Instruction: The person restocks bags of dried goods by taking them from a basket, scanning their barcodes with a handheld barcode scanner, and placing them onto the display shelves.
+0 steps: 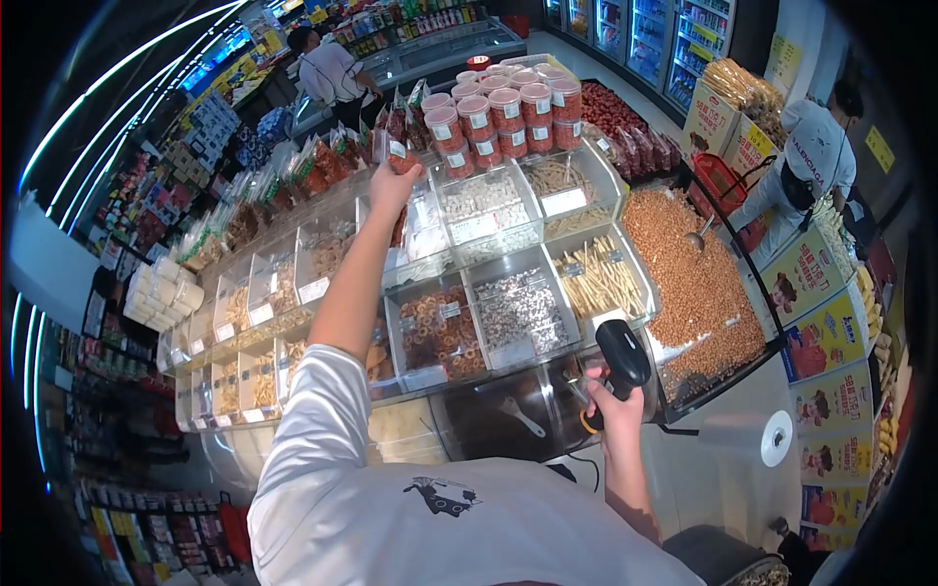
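Note:
My left hand (396, 183) reaches to the top of the display, its fingers closed round a clear package with red contents (399, 156) and a white label. Stacked jars with pink lids (503, 112) stand just right of it. Low at the right, my right hand (614, 405) grips the handle of a black handheld scanner (623, 354), whose head points up and away from me. Beyond the scanner lies a bin of pale sticks (598, 273).
Clear snack bins (435, 337) fill the stepped display. Loose peanuts (684, 273) with a scoop lie to the right, near a red basket (718, 184). A plastic roll (777, 439) stands lower right. One person (332, 73) is at the back, another (816, 146) at the right.

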`<act>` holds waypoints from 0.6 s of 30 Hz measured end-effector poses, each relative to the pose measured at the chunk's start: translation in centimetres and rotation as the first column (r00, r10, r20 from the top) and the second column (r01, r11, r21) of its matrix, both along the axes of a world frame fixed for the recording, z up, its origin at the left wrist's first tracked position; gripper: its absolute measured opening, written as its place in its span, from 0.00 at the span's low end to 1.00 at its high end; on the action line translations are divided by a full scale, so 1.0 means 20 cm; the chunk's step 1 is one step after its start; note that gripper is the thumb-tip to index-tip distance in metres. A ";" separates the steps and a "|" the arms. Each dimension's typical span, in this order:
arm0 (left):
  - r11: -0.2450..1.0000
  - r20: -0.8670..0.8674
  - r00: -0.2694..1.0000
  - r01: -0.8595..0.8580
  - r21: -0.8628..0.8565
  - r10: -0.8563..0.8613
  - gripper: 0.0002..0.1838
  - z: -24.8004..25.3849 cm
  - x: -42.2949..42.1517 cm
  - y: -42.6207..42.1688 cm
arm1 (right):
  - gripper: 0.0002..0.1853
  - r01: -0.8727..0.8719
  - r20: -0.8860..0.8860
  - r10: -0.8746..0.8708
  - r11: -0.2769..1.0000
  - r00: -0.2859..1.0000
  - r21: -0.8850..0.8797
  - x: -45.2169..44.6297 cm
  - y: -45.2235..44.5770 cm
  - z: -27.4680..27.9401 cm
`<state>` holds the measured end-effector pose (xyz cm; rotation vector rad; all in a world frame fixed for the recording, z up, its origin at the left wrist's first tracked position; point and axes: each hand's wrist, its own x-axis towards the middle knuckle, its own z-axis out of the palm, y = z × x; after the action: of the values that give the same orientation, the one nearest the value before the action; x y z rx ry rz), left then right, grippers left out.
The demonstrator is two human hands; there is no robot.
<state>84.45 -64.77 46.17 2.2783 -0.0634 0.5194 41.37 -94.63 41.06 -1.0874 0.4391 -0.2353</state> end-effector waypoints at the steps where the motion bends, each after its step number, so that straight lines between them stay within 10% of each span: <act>1: 0.997 -0.004 0.997 -0.074 0.031 0.074 0.25 -0.03 0.09 -0.02 | 0.17 0.023 -0.017 -0.023 1.000 1.000 0.019 -0.02 -0.03 -0.02; 18: 0.971 -0.363 0.926 -0.018 0.236 0.106 0.31 -0.19 0.55 -0.15 | 0.17 0.203 -0.170 -0.200 0.979 0.965 0.004 0.06 -0.24 -0.16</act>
<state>95.36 -67.68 42.38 2.5755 0.1481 0.1030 42.59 -99.40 37.89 -1.0460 0.7046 -0.3186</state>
